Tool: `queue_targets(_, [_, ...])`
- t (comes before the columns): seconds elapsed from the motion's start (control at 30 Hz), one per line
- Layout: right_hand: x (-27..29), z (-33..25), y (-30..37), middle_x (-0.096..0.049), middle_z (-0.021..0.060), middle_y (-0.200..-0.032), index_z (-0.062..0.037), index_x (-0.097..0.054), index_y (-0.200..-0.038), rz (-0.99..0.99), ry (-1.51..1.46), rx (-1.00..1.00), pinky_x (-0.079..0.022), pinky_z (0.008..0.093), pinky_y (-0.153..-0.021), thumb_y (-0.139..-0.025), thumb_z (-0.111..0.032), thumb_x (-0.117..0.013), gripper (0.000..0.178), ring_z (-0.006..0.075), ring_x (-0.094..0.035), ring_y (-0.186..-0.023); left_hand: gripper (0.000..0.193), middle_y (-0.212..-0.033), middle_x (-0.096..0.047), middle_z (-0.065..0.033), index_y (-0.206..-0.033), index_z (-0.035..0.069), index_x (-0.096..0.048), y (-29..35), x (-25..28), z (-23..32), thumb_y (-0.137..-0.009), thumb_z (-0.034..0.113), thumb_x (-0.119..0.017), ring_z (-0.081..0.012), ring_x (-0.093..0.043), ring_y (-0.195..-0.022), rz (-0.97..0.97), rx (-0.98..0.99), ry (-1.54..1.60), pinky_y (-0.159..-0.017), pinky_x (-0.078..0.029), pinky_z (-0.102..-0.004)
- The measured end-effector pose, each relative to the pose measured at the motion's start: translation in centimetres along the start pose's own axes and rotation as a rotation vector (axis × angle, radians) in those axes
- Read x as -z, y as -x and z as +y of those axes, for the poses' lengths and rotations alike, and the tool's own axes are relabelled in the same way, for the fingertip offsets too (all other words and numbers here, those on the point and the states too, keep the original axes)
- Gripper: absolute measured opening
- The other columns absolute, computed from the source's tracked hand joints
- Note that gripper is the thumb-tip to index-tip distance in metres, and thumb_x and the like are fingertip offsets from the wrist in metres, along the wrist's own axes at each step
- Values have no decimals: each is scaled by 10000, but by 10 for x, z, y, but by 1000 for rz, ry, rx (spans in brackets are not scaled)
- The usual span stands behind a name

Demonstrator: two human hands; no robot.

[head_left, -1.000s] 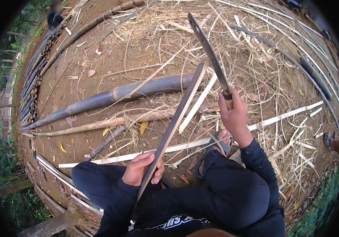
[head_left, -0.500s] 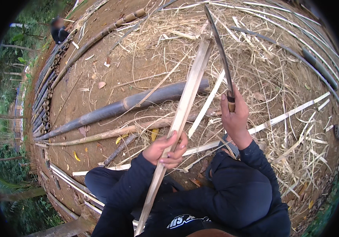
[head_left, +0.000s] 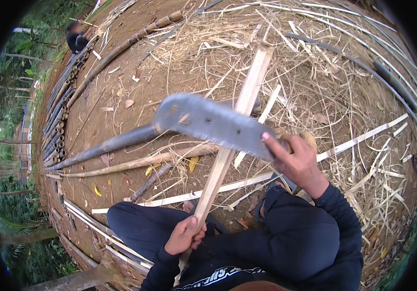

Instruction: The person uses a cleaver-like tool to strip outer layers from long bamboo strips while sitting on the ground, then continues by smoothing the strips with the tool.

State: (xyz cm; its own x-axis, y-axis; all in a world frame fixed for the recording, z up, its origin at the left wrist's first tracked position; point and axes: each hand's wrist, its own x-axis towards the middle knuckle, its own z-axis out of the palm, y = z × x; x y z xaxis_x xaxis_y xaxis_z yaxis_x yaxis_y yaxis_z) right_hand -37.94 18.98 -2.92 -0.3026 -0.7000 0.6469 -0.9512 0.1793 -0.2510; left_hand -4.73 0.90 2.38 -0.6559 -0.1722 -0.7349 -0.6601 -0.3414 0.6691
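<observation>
My left hand [head_left: 186, 235] is closed round the lower part of a long pale split bamboo strip [head_left: 251, 80], which slants away from my lap toward the upper right. In my right hand [head_left: 300, 160] is a machete [head_left: 208, 121], its wide dark blade turned flat and pointing left, slightly smeared by motion. The blade passes over the strip and hides part of it; whether the two touch I cannot tell. Part of the handle shows behind my right fingers. Beneath the blade lies a thick dark bamboo pole [head_left: 114, 144] on the ground.
A thinner brown pole [head_left: 116, 167] lies before my folded legs. Pale shavings [head_left: 325, 92] cover the ground ahead and right. Another pale strip [head_left: 359, 138] crosses near my foot. At the far left are stacked bamboo poles [head_left: 59, 128] and a seated person [head_left: 76, 39].
The machete has swung from upright to flat, pointing left across the strip. My left hand has moved down the strip toward my lap.
</observation>
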Motion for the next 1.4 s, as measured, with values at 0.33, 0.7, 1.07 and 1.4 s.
queue_targets(0.33, [36, 7, -37, -451, 24, -743, -310, -436, -1472, -377, 277, 304, -442, 292, -527, -901, -179, -562, 600, 164, -535, -649, 493, -630, -412, 19, -919, 33, -514, -15, -21, 18, -1063, 484, -376, -42, -345, -493, 260, -210, -248, -447, -293, -208])
queue_targets(0.7, [7, 22, -41, -486, -2, -741, -328, -411, -1486, -295, 312, 174, -408, 284, -464, -937, -151, -623, 614, 124, -513, -604, 485, -615, -380, 45, -901, 63, -492, -88, -33, 101, -1041, 521, -416, -21, -301, -437, 161, -141, -30, -391, -258, -208])
queue_targets(1.07, [3, 48, -60, -562, 74, -773, -276, -388, -1492, -501, 334, 217, -518, 296, -448, -909, -98, -629, 655, 190, -615, -607, 437, -877, -604, -103, -1219, -15, -475, -142, -19, 118, -1046, 387, -491, -97, -550, -597, -195, -217, 103, -533, -462, -233])
queue_targets(1.4, [-21, 33, -33, -540, 11, -723, -232, -468, -1468, -450, 241, -32, -435, 308, -439, -883, -176, -695, 630, 105, -479, -494, 347, -673, -461, -10, -963, 47, -477, -61, 0, 17, -1075, 370, -414, -82, -431, -481, -125, 78, 68, -438, -378, -239])
